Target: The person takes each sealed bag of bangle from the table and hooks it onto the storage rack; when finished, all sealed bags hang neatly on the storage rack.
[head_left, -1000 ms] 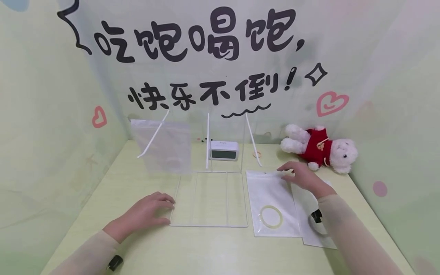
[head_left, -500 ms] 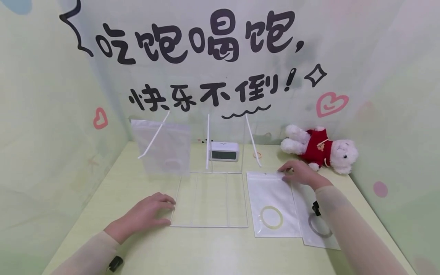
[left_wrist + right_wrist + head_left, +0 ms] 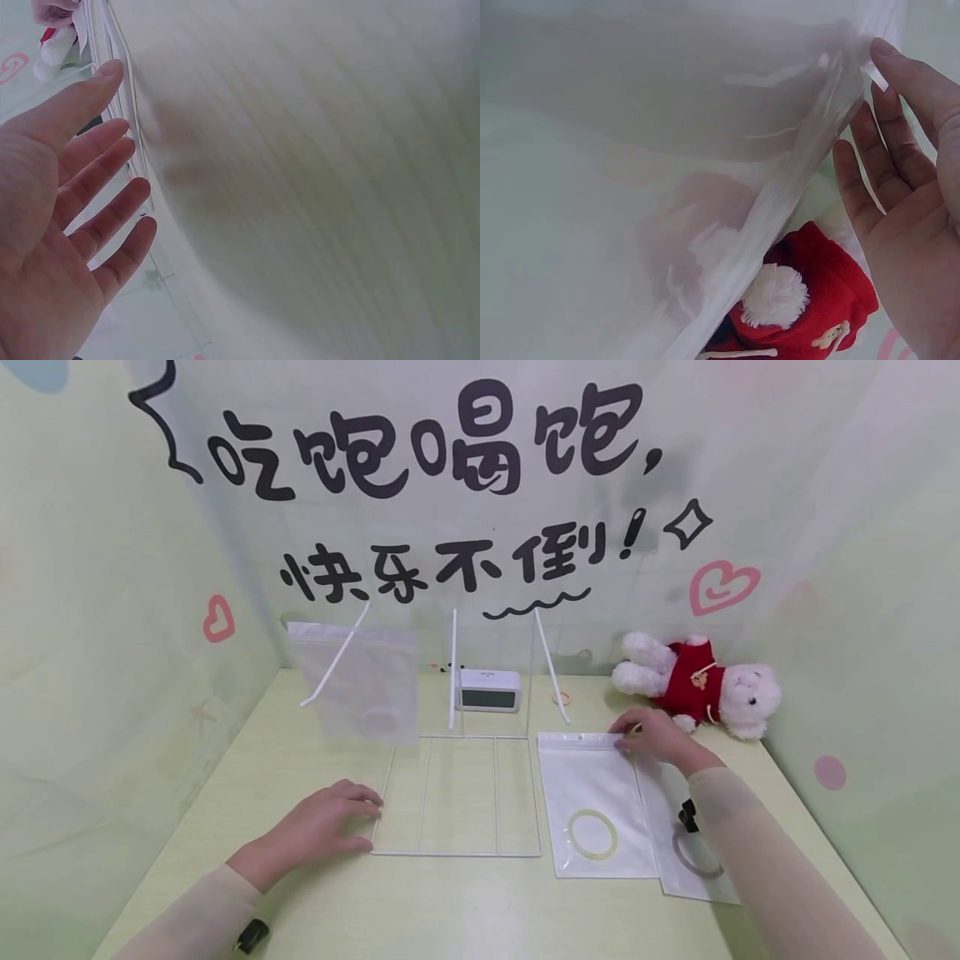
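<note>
Resting left hand (image 3: 317, 825), loosely spread, against rack (image 3: 457, 854) on counter (image 3: 450, 910); touching top corner of yellow-ringed bag (image 3: 596, 781) with right hand (image 3: 662, 740), cannot tell whether pinching.

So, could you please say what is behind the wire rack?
Behind the rack are an orange ring and a dark-screened white device. A rod crosses the ring; what the device covers is hidden.

A white wire rack (image 3: 457, 855) stands on the worktop (image 3: 450, 918), the left grip (image 3: 318, 825) at its base's left side. A translucent zip bag (image 3: 375, 685) hangs from its left prong (image 3: 335, 654). Right of the base, the right grip (image 3: 660, 742) pinches the top corner of a flat bag (image 3: 588, 781) holding a pale yellow ring (image 3: 592, 857), beside another bag (image 3: 682, 887) with a grey ring (image 3: 681, 858).
</note>
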{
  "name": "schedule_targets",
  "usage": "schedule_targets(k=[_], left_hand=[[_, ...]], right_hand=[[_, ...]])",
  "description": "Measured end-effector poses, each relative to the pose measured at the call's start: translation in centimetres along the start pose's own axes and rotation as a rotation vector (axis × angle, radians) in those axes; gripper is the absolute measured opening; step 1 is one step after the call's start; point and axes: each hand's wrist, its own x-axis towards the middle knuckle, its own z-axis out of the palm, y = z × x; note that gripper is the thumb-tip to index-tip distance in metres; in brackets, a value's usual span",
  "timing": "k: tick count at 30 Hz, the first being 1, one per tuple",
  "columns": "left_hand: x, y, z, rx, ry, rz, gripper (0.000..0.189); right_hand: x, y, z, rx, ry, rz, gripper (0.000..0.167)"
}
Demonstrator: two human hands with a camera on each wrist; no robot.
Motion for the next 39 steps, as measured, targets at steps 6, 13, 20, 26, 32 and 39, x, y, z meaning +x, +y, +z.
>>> schedule_targets(k=[6,13,20,26,32,39], left_hand=[[0.0,0.0,0.0,-0.002,0.0,-0.002,0.038],[0.0,0.0,0.0,-0.003,-0.002,-0.01,0.038],[-0.1,0.0,0.1,-0.003,0.012,-0.005,0.038],[-0.3,-0.1,0.4,0.005,0.03,0.005,0.039],[-0.2,-0.1,0.4,0.002,0.023,0.013,0.037],[-0.2,-0.2,0.4,-0.003,0.019,0.013,0.038]], right_hand=[[-0.3,-0.7,0.0,-0.012,0.039,-0.073,0.01],[-1.1,-1.7,0.2,0.022,0.067,-0.111,0.005],[-2.2,-3.2,0.5,0.133,0.127,-0.13,0.014],[-3.3,-5.3,0.8,0.194,0.182,-0.144,0.016],[-4.1,-7.5,1.0,0.201,0.203,-0.197,0.011],[-5.3,-9.9,0.7,0.225,0.229,-0.258,0.009]])
